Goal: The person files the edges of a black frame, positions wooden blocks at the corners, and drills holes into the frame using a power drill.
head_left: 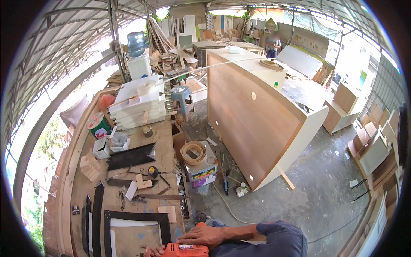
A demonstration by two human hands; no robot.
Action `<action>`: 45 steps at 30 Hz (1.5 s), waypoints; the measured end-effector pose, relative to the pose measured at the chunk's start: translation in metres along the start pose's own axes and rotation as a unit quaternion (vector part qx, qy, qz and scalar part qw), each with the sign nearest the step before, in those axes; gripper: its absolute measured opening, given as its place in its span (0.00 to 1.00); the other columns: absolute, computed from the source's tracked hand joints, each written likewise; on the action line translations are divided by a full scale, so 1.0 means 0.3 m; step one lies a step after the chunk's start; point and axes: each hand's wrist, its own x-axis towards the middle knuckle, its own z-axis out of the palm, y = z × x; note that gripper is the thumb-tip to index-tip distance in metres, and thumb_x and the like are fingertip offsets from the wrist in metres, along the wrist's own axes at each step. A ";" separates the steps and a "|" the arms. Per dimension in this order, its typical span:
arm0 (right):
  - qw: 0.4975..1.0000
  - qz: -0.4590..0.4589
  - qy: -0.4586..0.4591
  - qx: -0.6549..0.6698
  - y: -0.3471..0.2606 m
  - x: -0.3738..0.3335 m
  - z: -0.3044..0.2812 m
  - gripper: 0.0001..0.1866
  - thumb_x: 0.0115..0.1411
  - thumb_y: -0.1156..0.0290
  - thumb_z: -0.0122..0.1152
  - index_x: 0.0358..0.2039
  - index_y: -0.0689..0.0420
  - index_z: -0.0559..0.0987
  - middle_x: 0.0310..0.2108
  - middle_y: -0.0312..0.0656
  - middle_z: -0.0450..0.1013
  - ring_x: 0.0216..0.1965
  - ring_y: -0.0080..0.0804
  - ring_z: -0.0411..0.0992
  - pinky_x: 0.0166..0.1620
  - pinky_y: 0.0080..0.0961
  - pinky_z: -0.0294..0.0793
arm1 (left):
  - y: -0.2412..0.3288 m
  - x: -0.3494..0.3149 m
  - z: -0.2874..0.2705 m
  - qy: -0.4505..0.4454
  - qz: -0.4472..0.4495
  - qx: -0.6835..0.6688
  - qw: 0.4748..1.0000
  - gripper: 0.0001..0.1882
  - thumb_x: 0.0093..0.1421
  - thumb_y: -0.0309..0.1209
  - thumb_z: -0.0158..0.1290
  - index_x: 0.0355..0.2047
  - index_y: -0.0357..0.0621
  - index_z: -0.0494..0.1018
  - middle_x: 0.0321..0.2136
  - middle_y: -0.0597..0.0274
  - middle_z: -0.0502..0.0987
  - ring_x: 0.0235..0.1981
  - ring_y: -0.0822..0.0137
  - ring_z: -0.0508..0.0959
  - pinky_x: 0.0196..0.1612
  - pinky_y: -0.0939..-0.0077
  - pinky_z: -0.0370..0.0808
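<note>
At the lower edge, an orange power drill (188, 249) lies on its side by the workbench's near end. My right hand (203, 235) reaches across from the right and rests over its body, fingers bent round it. My left hand (155, 251) is curled at the drill's front end, partly cut off by the picture's edge; what its fingertips pinch there is hidden. Just beyond the hands, a black frame (137, 214) with a white inner edge lies on the bench. A small pale wood block (168, 213) sits against its right corner.
The workbench (147, 175) holds wood offcuts, a tape measure (153, 171), black strips (130, 156) and stacked white panels (139, 103). A big wooden cabinet (257, 115) stands to the right. Between them are a tin (201, 171) and a cable (227, 205). Another person (273, 46) stands far back.
</note>
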 end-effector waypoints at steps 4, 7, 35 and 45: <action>0.999 -0.046 0.007 -0.014 -0.124 0.026 -0.295 0.48 0.52 0.60 0.67 0.72 0.58 0.61 0.72 0.53 0.56 0.67 0.55 0.63 0.66 0.52 0.62 | 0.006 0.000 0.016 -0.002 -0.027 -0.031 0.999 0.15 0.69 0.36 0.49 0.24 0.51 0.64 0.20 0.66 0.66 0.28 0.64 0.70 0.45 0.56 0.74; 0.978 -0.089 0.181 0.045 -0.369 0.052 -0.579 0.38 0.50 0.61 0.67 0.63 0.58 0.73 0.59 0.55 0.69 0.57 0.55 0.71 0.60 0.51 0.68 | 0.004 -0.014 0.069 -0.033 -0.018 -0.034 0.999 0.16 0.68 0.36 0.50 0.23 0.51 0.63 0.19 0.66 0.66 0.27 0.63 0.71 0.48 0.54 0.74; 0.621 -0.406 0.661 0.110 -0.540 0.201 -0.754 0.08 0.68 0.66 0.54 0.33 0.42 0.81 0.33 0.26 0.68 0.39 0.27 0.60 0.49 0.34 0.55 | -0.285 0.090 0.302 -0.148 -0.079 -0.049 0.985 0.16 0.64 0.35 0.48 0.19 0.49 0.63 0.19 0.61 0.67 0.28 0.61 0.72 0.48 0.52 0.73; 0.811 -0.356 0.464 0.009 -0.249 -0.104 -1.033 0.16 0.65 0.53 0.58 0.40 0.51 0.83 0.38 0.42 0.80 0.36 0.34 0.73 0.49 0.41 0.63 | -0.478 0.155 0.551 -0.155 -0.104 -0.036 0.982 0.16 0.62 0.34 0.50 0.18 0.48 0.63 0.19 0.59 0.68 0.28 0.59 0.72 0.47 0.54 0.73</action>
